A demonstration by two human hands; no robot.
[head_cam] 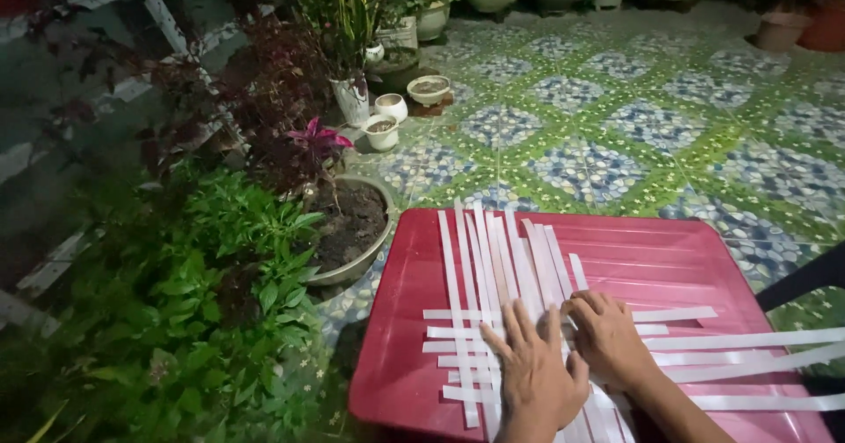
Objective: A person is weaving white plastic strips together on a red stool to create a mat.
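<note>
Left hand (534, 368) lies flat and spread on the crossed white strips (493, 320) on the red table (396, 337), right hand (606, 335) just beside it, fingers curled pinching a crosswise strip (678, 314) whose long axis runs rightward

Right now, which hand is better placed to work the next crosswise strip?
Probably the right hand: its fingers already touch the strips, and the loose crosswise strip ends run out on its side. The left hand lies flat, pinning the weave on the red table.
</note>
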